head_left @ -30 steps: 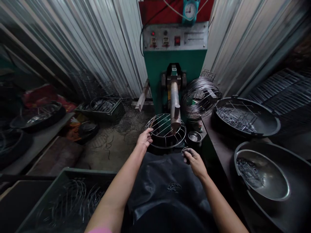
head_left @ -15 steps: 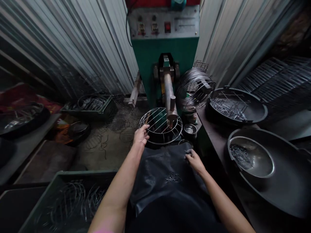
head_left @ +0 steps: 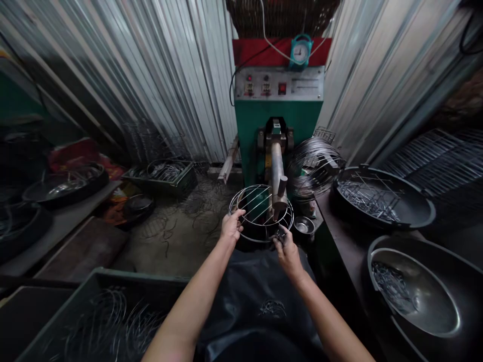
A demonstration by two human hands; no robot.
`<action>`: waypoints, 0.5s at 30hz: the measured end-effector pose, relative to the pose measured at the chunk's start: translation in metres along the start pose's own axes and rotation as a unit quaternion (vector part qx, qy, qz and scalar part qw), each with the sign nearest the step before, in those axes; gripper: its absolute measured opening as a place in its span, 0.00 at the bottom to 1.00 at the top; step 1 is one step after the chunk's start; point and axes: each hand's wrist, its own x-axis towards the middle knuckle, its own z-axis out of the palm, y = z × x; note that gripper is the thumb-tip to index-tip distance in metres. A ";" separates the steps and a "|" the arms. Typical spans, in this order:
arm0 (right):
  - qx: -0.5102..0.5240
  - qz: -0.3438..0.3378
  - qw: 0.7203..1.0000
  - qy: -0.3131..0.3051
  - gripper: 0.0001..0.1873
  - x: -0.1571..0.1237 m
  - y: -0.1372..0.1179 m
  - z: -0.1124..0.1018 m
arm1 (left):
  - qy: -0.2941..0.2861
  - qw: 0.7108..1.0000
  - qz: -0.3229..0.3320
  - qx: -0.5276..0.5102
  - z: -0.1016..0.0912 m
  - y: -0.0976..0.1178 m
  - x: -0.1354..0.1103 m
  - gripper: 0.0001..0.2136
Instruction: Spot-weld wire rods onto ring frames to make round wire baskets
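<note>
A round wire rack (head_left: 253,237) with parallel bars across its top sits under the arm (head_left: 278,166) of a green welding machine. My left hand (head_left: 231,227) is closed on the rack's left rim. On the near right side, my right hand (head_left: 286,247) is closed at the rim with thumb and fingers together; something small and dark seems to be in them, too blurred to name. The electrode tip of the machine's arm stands just above the rack's right part. On the dark apron (head_left: 241,281) over my lap lies a small heap of short wire pieces (head_left: 272,308).
To the right stand a wire coil (head_left: 313,168), a small metal bowl (head_left: 304,225), a black pan of wire parts (head_left: 422,201) and a steel bowl of short pieces (head_left: 433,296). A green crate with wire frames (head_left: 100,274) is at lower left. Loose wire lies on the floor (head_left: 151,256).
My right hand has moved up and left from above the apron to the rack's near rim. My left hand keeps its hold. The view has tilted up, showing a clock on the machine.
</note>
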 end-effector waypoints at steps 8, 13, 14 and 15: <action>0.126 0.027 0.989 0.065 0.19 0.015 -0.015 -0.007 | -0.006 1.000 0.011 -0.005 0.002 0.000 0.005 0.20; 0.067 0.070 0.995 0.011 0.21 -0.006 -0.005 -0.021 | 0.000 1.000 0.002 -0.005 -0.002 -0.001 0.008 0.19; 0.047 0.087 0.995 -0.006 0.22 -0.018 0.004 -0.027 | -0.003 1.000 0.003 -0.006 -0.003 -0.001 0.008 0.18; 0.027 0.107 0.994 -0.022 0.22 -0.031 0.015 -0.034 | -0.006 1.000 0.005 -0.007 -0.004 0.000 0.008 0.18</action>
